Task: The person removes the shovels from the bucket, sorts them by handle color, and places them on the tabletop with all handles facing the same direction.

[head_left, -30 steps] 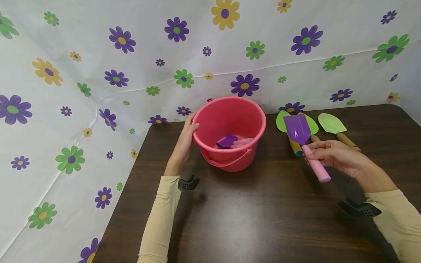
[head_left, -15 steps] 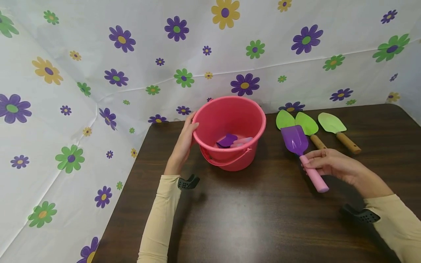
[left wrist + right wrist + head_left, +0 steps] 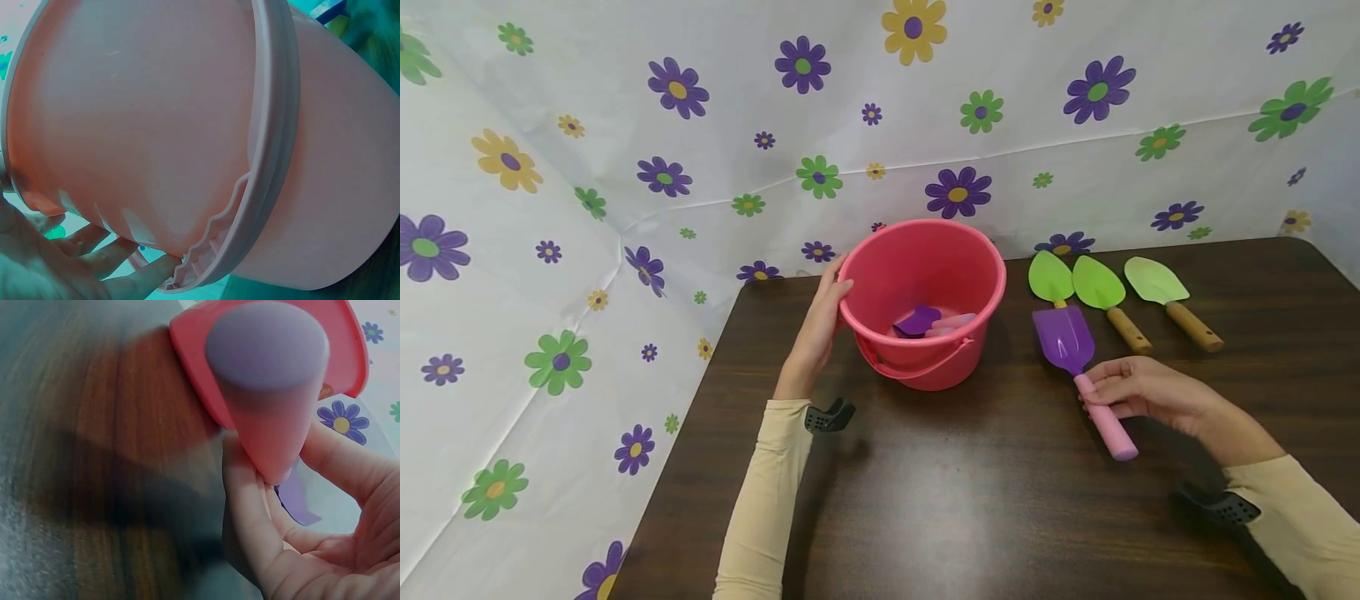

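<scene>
A purple toy shovel (image 3: 1065,340) with a pink handle (image 3: 1111,429) is held in my right hand (image 3: 1153,398), thumb and fingers pinching the handle near the blade. The handle's round end (image 3: 269,347) faces the camera in the right wrist view. My left hand (image 3: 815,329) grips the left rim of a pink bucket (image 3: 925,267), which tilts toward me; in the left wrist view the fingers (image 3: 115,256) lie along the rim. Inside the bucket are a purple blade (image 3: 919,320) and pink handles (image 3: 953,322).
Three green-bladed trowels lie at the back right: a left one (image 3: 1050,277) with its handle mostly hidden by the shovel, a middle one (image 3: 1098,283), and a paler right one (image 3: 1155,281). A flower-printed sheet (image 3: 722,100) hangs behind and left of the dark table (image 3: 925,500).
My right hand has brought the purple shovel toward me and slightly left, uncovering more of the green trowels. The left hand and the bucket stay in place.
</scene>
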Demonstrator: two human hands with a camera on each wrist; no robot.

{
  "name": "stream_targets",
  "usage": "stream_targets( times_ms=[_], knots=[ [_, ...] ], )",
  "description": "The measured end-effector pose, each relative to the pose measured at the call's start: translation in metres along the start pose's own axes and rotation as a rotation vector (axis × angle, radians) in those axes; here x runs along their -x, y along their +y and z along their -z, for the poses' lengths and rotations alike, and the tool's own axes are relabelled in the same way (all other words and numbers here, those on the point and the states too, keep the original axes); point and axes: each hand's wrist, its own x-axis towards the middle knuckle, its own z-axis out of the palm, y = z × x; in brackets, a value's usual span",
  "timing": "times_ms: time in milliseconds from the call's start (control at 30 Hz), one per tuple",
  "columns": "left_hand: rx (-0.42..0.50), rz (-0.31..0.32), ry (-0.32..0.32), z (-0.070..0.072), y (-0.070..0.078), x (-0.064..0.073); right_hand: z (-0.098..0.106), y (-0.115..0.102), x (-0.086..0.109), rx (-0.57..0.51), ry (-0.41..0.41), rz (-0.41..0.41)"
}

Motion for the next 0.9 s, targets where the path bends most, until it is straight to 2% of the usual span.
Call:
stream_targets(
  times_ms=[400, 733, 900],
  knots=[
    [0.000, 0.008, 0.008, -0.001, 0.002, 0.001, -0.009, 0.000, -0.005, 0.022, 0.056, -0.041],
    [-0.004, 0.004, 0.011, -0.001, 0.001, 0.001, -0.014, 0.000, -0.009, 0.040, 0.042, -0.052],
    [-0.006, 0.002, 0.010, -0.001, 0.001, 0.001, -0.019, -0.003, -0.014, 0.063, 0.074, -0.054]
  ],
)
